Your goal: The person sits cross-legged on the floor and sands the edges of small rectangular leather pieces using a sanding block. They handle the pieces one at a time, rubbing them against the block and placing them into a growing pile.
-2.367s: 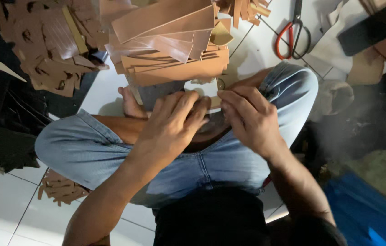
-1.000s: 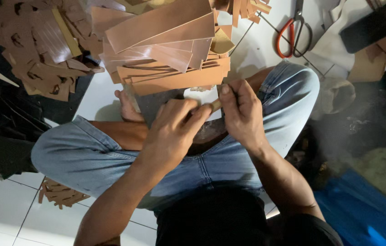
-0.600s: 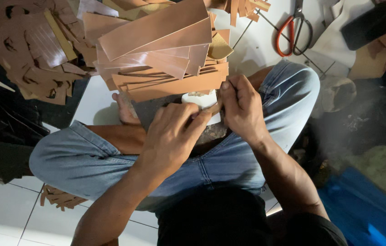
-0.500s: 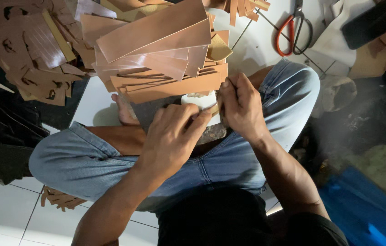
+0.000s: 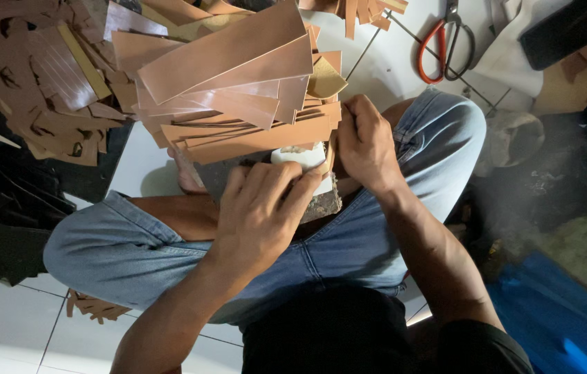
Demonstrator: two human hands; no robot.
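I sit cross-legged in blue jeans. My left hand (image 5: 265, 208) lies over a white block (image 5: 300, 156) and presses it onto a dark, worn pad (image 5: 324, 206) on my lap. Next to it, my right hand (image 5: 366, 142) is curled into a fist around the end of a tan leather strip (image 5: 331, 149) at the block's right side. What lies under my left palm is hidden. Just beyond both hands, a fanned stack of long brown leather strips (image 5: 238, 90) rests on the floor and overlaps the pad's far edge.
A heap of cut brown leather scraps (image 5: 37, 90) lies at the far left, with dark sheets (image 5: 2, 208) beside it. Red-handled scissors (image 5: 446, 41) lie on the white tiled floor at the top right, near a black object (image 5: 570, 28). A blue sheet (image 5: 556, 318) is at the lower right.
Both hands have moved away from my body toward the strip stack. My right hand went from open fingers to a closed fist at the strip's end; my left hand stayed on the white block.
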